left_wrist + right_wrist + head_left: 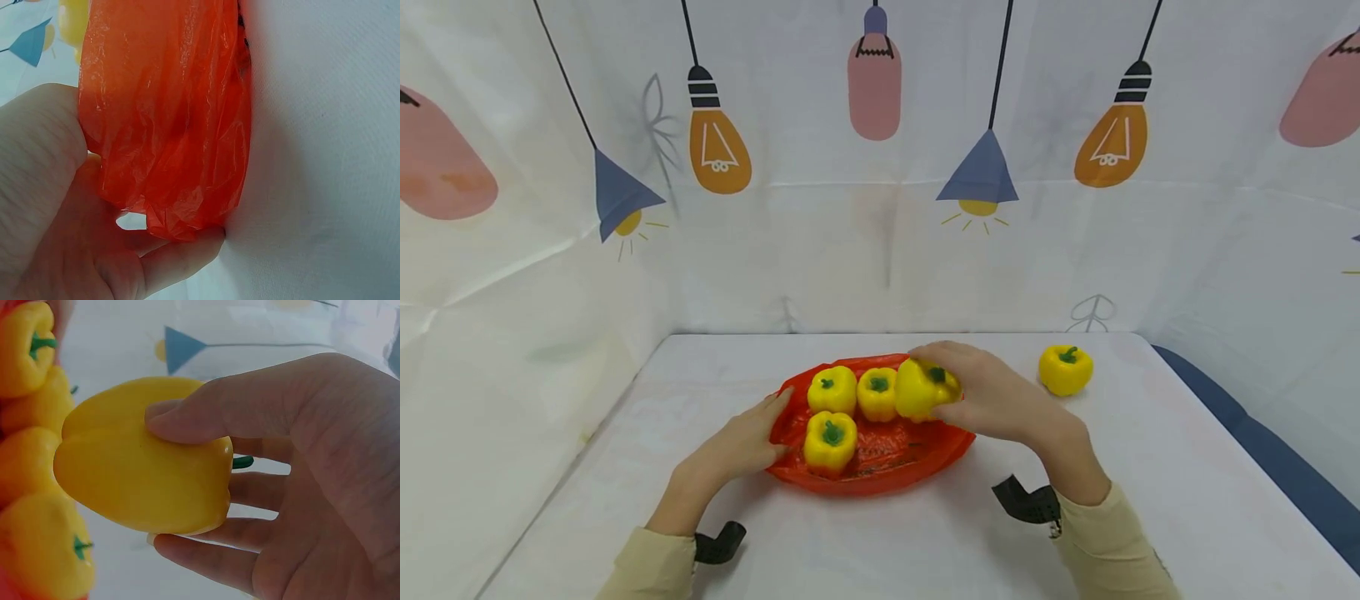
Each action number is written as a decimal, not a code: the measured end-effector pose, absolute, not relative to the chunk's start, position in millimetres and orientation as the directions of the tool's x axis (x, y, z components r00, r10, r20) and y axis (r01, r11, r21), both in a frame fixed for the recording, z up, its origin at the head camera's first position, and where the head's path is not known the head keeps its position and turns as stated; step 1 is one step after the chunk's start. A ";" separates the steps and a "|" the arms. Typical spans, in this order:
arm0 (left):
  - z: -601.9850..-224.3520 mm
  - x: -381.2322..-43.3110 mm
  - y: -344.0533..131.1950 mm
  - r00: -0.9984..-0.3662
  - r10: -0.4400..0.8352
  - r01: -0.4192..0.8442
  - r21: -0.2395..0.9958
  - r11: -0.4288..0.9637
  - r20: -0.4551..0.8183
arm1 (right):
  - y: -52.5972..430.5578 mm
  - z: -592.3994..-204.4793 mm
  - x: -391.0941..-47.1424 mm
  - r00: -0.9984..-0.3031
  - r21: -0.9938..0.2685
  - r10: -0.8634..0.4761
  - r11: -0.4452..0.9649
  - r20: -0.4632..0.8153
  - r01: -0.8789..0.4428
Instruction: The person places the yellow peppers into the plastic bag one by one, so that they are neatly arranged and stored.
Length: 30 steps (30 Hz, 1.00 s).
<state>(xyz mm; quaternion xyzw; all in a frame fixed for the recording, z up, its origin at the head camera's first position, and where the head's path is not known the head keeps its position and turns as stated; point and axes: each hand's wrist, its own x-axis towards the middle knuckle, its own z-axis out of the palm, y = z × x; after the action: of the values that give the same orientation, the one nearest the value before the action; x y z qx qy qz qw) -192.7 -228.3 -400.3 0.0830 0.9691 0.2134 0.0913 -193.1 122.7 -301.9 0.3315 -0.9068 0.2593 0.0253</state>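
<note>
Table (925, 542) lies bare on the near side between both wrists. Left hand (741, 446) pinches the near-left edge of the orange bag (887, 458), which carries three peppers (831, 440). Right hand (992, 392) grips a fourth yellow pepper (921, 390) above the bag's far-right rim. Far right, a lone pepper (1065, 369) sits apart on open table.

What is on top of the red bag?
Three yellow peppers sit on the red bag. The right hand holds a fourth pepper over it. The left hand grips the bag's edge. Anything beneath the bag is hidden.
</note>
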 end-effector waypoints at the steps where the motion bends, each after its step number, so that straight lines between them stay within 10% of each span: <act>1: -400.3 -192.8 -228.3 -0.969 0.200 0.122 0.431 0.894 -0.141 | 117.7 -304.1 -192.4 -0.779 -0.459 -0.594 0.645 0.200 -0.610; 30: -400.7 -193.7 -229.6 -0.968 0.197 0.120 0.406 0.906 -0.153 | 62.3 -347.6 -189.2 -0.790 -0.309 -0.612 0.758 -0.031 -0.574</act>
<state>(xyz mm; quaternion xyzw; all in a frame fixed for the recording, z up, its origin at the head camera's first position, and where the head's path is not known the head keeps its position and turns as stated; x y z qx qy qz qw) -193.7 -229.6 -400.7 0.0816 0.9715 0.2008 0.0958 -189.2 62.3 -347.6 0.3171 -0.9353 0.1431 -0.0653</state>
